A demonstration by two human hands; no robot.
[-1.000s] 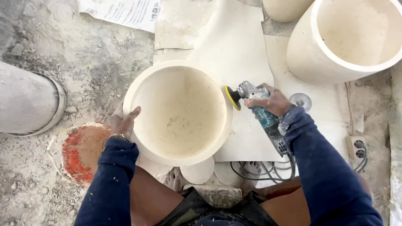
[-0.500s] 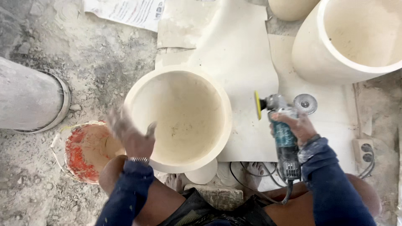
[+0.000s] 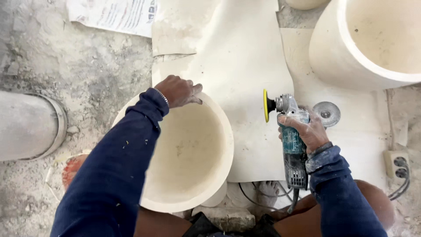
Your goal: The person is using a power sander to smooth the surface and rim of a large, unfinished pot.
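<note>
A round cream stone basin [image 3: 193,153] stands on the floor between my knees, tipped a little toward me. My left hand [image 3: 177,91] reaches over it and grips its far rim. My right hand [image 3: 307,131] holds a teal angle grinder [image 3: 291,145] by its body, to the right of the basin and apart from it. The grinder's yellow sanding disc [image 3: 265,105] faces left, a short way from the basin's right side. Its cord runs down toward my legs.
A large cream basin [image 3: 372,44] lies at the top right. Flat cream stone slabs [image 3: 245,52] cover the floor behind the small basin. A grey pipe [image 3: 30,127] lies at the left, an orange lid [image 3: 72,169] beside it, a power socket [image 3: 397,162] at right, paper [image 3: 118,15] at top.
My left hand has swung from the basin's near left side over to its far rim. My right hand has drawn the grinder away from the basin to the right.
</note>
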